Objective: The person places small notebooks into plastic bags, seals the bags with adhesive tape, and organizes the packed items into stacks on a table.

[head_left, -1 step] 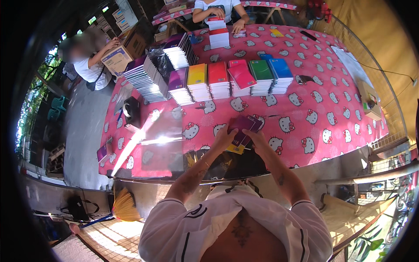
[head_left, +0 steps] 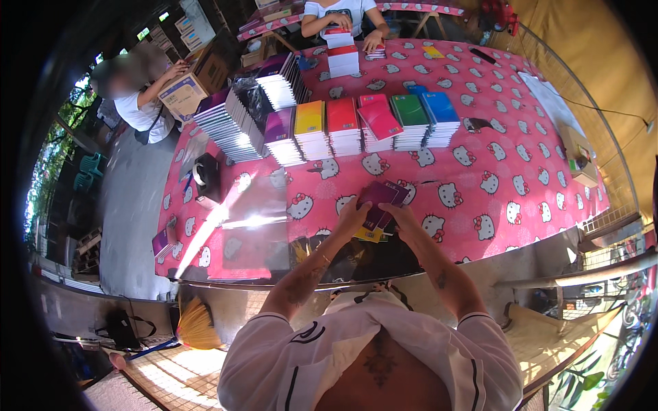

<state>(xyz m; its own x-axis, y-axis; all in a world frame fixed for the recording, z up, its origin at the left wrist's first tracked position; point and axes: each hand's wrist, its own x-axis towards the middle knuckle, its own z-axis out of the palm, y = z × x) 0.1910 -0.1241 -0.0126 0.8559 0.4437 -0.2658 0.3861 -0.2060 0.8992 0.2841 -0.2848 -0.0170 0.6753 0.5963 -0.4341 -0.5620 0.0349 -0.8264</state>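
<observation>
My left hand grips the left side of a purple notebook, its fingers wrapped at the edge. On the other side my right hand holds a second purple notebook that overlaps the first, thumb on top. Below them a yellow notebook sticks out toward me; whether my hands also hold it I cannot tell. Beyond my hands stand stacks of spiral notebooks in a row: purple, yellow, red, pink, green and blue.
Taller notebook stacks rise at the back left, near a black tape dispenser. A small purple stack lies at the left edge. Across the table a person handles red-topped stacks; another touches a cardboard box.
</observation>
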